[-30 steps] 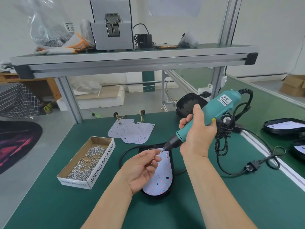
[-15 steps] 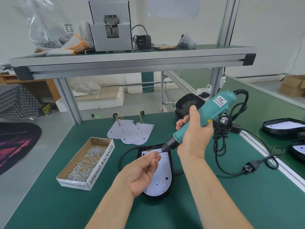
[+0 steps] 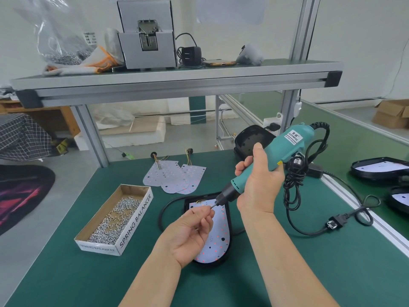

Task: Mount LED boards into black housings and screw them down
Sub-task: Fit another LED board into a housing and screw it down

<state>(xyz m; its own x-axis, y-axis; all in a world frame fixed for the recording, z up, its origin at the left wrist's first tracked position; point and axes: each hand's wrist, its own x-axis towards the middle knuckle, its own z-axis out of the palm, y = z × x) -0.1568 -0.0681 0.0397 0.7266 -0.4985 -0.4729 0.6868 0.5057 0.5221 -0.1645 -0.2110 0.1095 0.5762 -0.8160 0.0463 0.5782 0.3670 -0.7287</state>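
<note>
LED board [image 3: 218,238] lies seated in the black housing [image 3: 210,264], partly under the left hand [image 3: 188,234]. Its fingertips [image 3: 207,214] pinch a tiny screw [image 3: 213,207], barely resolvable, at the bit of the electric screwdriver [image 3: 285,145], which enters from 2 o'clock, gripped full-fist by the right hand [image 3: 259,185]. Seat the screw square on the bit before lowering; a tilted start risks cross-threading. The pinch sits over the board's 12 o'clock end, apparently not touching. The screw box [image 3: 135,220] lies at 9 o'clock.

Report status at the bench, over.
Right hand grips screwdriver. Left hand pinches screw at its bit, above LED board seated in black housing. Cable loops beside housing, clear of board.
</note>
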